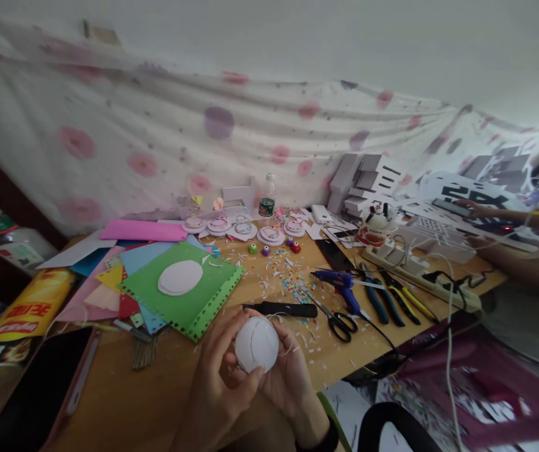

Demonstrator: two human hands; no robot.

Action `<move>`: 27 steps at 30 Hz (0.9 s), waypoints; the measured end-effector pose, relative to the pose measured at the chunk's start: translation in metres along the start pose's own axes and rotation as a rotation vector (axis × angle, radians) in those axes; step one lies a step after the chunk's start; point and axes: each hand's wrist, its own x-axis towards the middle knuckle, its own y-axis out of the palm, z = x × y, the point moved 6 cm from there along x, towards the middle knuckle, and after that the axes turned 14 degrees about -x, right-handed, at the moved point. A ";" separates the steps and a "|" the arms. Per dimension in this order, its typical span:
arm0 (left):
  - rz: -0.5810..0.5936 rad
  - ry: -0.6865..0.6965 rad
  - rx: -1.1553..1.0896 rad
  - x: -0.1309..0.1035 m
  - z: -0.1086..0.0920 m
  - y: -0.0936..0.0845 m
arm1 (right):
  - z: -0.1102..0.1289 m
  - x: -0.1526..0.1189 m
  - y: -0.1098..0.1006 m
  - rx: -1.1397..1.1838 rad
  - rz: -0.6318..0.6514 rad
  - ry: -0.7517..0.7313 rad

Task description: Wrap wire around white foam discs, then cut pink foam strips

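Note:
Between both hands, over the table's front edge, is a round white piece [257,344] with a thin dark line across it; whether it is a ball or a disc I cannot tell. My left hand [220,376] curls around its left side, thumb on its lower face. My right hand [291,376] wraps its right side and underside. A thin pale string [291,348] hangs loose by the right fingers. Just beyond the hands lies a black-handled tool [281,309]. White oval paper [179,277] rests on a green punched sheet [213,285] to the left.
Right of my hands lie scissors [340,321], a blue glue gun [340,285], pliers [375,295] and a power strip [420,276]. Decorated white discs [271,235] and a bottle [267,198] stand at the back. A phone [34,389] lies left. Another person's hand [474,209] is far right.

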 end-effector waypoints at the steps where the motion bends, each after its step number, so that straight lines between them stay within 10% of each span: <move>1: 0.024 -0.005 0.018 0.000 0.000 0.003 | 0.000 0.000 0.000 -0.006 -0.013 0.000; 14: -0.002 -0.092 0.045 0.001 0.007 0.007 | -0.001 -0.008 -0.006 -0.083 -0.065 0.007; 27: -0.075 -0.562 -0.448 -0.018 0.030 0.006 | -0.003 -0.012 0.001 -0.092 0.038 0.070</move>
